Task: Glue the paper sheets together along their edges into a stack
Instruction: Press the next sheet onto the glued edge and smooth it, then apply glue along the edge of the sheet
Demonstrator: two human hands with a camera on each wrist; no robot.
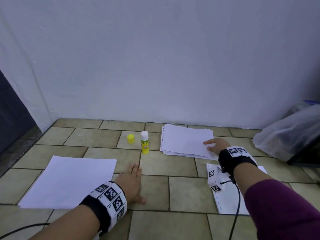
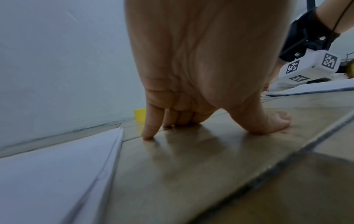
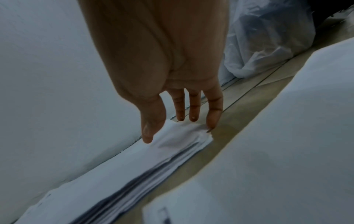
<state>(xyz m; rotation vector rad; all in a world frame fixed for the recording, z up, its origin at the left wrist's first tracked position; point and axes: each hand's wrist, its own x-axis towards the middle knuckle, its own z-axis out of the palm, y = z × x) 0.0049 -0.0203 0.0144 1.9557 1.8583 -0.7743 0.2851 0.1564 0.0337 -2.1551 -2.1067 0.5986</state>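
Note:
A loose pile of white sheets (image 1: 185,141) lies at the back right of the tiled floor. My right hand (image 1: 215,146) rests on its near right corner with straight fingers (image 3: 212,118) touching the top sheet (image 3: 172,136). A second set of white sheets (image 1: 69,181) lies at the front left. My left hand (image 1: 132,182) lies flat on the tiles just right of it, its fingertips (image 2: 148,134) and thumb pressed on the floor beside the paper edge (image 2: 114,144). An uncapped yellow glue stick (image 1: 144,142) stands between the piles, its yellow cap (image 1: 130,138) beside it.
A white wall (image 1: 155,58) closes the back. A clear plastic bag (image 1: 290,134) bulges at the right over a dark object. Another white sheet with punched holes (image 1: 225,201) lies under my right forearm, crossed by a black cable. A dark doorway (image 1: 12,115) stands at left.

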